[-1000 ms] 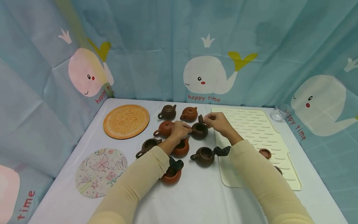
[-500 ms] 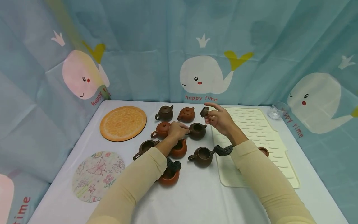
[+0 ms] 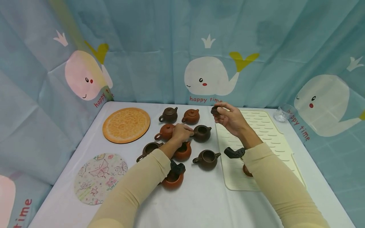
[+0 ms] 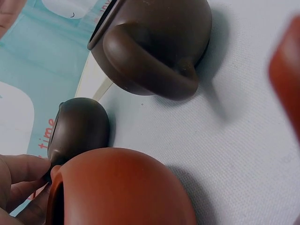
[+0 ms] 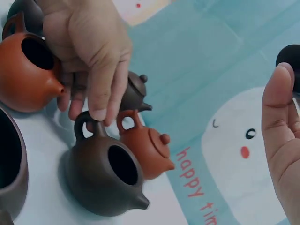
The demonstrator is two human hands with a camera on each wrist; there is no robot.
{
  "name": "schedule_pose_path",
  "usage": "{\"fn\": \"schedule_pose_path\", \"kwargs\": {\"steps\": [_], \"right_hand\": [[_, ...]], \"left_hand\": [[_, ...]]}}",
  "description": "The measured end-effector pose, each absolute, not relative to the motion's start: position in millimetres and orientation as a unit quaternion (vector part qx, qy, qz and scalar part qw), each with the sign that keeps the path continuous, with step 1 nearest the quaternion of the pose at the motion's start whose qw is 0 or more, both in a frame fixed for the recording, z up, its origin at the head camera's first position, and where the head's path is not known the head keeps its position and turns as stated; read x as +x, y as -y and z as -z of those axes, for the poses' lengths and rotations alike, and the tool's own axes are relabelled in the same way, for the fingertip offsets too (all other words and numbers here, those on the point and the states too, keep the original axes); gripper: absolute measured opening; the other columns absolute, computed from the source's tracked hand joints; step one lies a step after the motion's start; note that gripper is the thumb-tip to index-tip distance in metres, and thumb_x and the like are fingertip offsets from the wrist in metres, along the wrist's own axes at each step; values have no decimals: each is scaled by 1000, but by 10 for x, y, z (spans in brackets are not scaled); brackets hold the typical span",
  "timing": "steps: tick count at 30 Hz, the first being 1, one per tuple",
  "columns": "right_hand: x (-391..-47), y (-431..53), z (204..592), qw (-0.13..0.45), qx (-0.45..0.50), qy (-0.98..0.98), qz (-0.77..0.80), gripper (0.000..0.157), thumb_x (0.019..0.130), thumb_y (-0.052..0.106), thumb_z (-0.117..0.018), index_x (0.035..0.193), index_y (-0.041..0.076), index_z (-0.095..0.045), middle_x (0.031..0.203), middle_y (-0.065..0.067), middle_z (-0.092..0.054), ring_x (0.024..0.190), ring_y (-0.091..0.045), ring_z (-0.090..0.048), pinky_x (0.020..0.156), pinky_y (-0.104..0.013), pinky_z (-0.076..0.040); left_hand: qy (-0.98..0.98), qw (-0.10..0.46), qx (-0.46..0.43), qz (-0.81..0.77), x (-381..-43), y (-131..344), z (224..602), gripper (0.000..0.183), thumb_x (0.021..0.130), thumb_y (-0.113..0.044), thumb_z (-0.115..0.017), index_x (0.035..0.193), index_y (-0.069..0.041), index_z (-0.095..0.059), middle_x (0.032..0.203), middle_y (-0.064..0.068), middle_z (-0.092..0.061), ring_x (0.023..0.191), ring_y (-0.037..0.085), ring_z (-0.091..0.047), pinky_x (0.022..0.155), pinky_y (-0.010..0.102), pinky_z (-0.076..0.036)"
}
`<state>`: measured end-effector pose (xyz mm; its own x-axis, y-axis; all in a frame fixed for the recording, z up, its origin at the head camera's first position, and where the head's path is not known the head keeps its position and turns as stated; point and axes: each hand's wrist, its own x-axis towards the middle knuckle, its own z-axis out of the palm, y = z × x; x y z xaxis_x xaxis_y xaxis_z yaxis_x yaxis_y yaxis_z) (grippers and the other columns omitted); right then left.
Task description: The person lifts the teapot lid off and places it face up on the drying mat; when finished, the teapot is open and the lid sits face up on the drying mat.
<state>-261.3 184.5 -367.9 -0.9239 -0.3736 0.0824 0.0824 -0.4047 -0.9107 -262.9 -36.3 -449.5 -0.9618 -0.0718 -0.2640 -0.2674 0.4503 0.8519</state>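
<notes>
One round dark-brown clay teapot [image 3: 201, 134], left hand [image 3: 181, 133] pinching its handle [image 5: 79, 127], aims its spout [image 5: 140, 201] rightward, right hand [image 3: 232, 120] holding small dark clay lid [image 3: 215, 110] beyond.

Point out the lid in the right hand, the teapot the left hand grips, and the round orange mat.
Lid [image 3: 214, 110], head view: its camera-facing side.
Teapot [image 5: 93, 173], right wrist view: body wall beside the opening.
Round orange mat [image 3: 126, 125], head view: middle of its patterned top.

Hanging behind and beside the white-clothed tabletop [image 3: 205, 201]: creased blue curtain [image 3: 151, 76], printed with pale whales [image 3: 211, 77] and red lettering [image 3: 195, 99].
</notes>
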Motion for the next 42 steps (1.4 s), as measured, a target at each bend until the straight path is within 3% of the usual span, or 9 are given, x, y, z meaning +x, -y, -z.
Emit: {"fn": "schedule_pose_path", "kwargs": {"steps": [4, 13, 19, 26, 35, 42], "right_hand": [[-2568, -1926, 3598, 137, -131, -546, 816, 43, 92, 1, -64, 131, -8, -47, 112, -19, -52, 80, -21, -59, 73, -29, -51], [-2518, -2143, 3486, 121, -154, -596, 778, 41, 88, -13, -61, 127, -3, -52, 114, -16, -57, 99, -26, -61, 86, -33, -50], [-2485, -2332, 3441, 107, -154, -634, 750, 45, 86, -16, -62, 127, -8, -46, 118, -18, -52, 100, -28, -63, 92, -39, -47], [-2406, -2563, 3423, 91, -134, -686, 709, 46, 86, -14, -63, 128, -9, -45, 121, -18, -50, 102, -26, -63, 93, -39, -46], [-2355, -2834, 3441, 72, -140, -767, 622, 46, 89, -2, -67, 131, -4, -49, 117, -12, -53, 101, -17, -61, 84, -27, -50], [-2343, -3067, 3537, 47, -145, -816, 558, 48, 91, 0, -65, 135, -6, -46, 116, -7, -54, 103, -8, -60, 82, -23, -49]], "left_hand": [[-845, 97, -101, -515, -2632, 356, 4504, 5, 83, -11, -76, 86, -13, -78, 108, 4, -65, 101, 21, -52, 84, 37, -44], [-843, 100, -101, -519, -2646, 390, 4500, 6, 83, -11, -76, 88, -12, -78, 107, 3, -65, 96, 21, -54, 76, 34, -46], [-842, 97, -98, -522, -2638, 397, 4475, 7, 83, -10, -76, 90, -11, -78, 103, 3, -66, 93, 21, -55, 76, 34, -46], [-839, 100, -99, -525, -2619, 382, 4478, 6, 83, -9, -76, 88, -11, -78, 107, 4, -65, 98, 22, -53, 78, 35, -46], [-837, 106, -100, -527, -2611, 383, 4479, 6, 83, -10, -76, 90, -11, -77, 114, 6, -63, 100, 21, -54, 78, 34, -47], [-836, 110, -101, -528, -2621, 387, 4487, 6, 84, -10, -75, 90, -10, -77, 114, 5, -63, 99, 21, -54, 78, 34, -47]]}}
